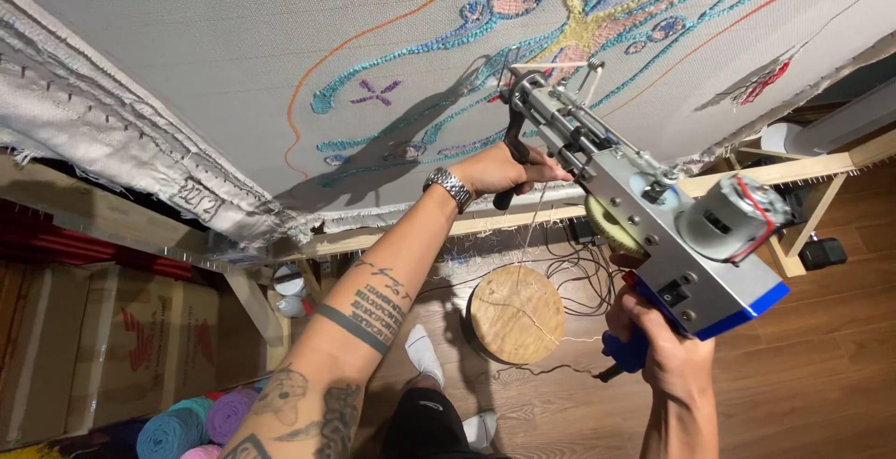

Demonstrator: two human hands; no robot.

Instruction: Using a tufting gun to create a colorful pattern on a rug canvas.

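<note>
The silver-and-blue metal tufting gun (pixel 644 207), with a yellow gear on its side and a round grey motor at its near end, is held up against the stretched grey backing cloth (pixel 233 58), its needle tip pressed to the cloth near a yellow and pink tufted patch. It sits right of centre, pointing up and to the left.

The left hand (pixel 499 172) is clenched around the gun's black front handle, a metal-link wristwatch (pixel 449 187) on that wrist and tattoos along the forearm. The right hand (pixel 667 352) is wrapped around the blue rear grip under the gun's blue-edged base. A thin pale yarn strand (pixel 534 216) runs down from the gun past the left hand.

The cloth carries teal outlines, a small purple cross shape, a curved orange line and a red patch at the right edge. It is fixed on a pale wooden frame (pixel 523 221) whose lower bar runs just below the left hand. Under the frame, on the wooden plank floor (pixel 803 366), stands a round wooden stool (pixel 516 314) between the two arms, with black cables behind it. Near left, balls of blue, teal and purple yarn (pixel 201 422) lie beside a cardboard box (pixel 103 338). The person's feet in white socks (pixel 423 352) show near the stool.
</note>
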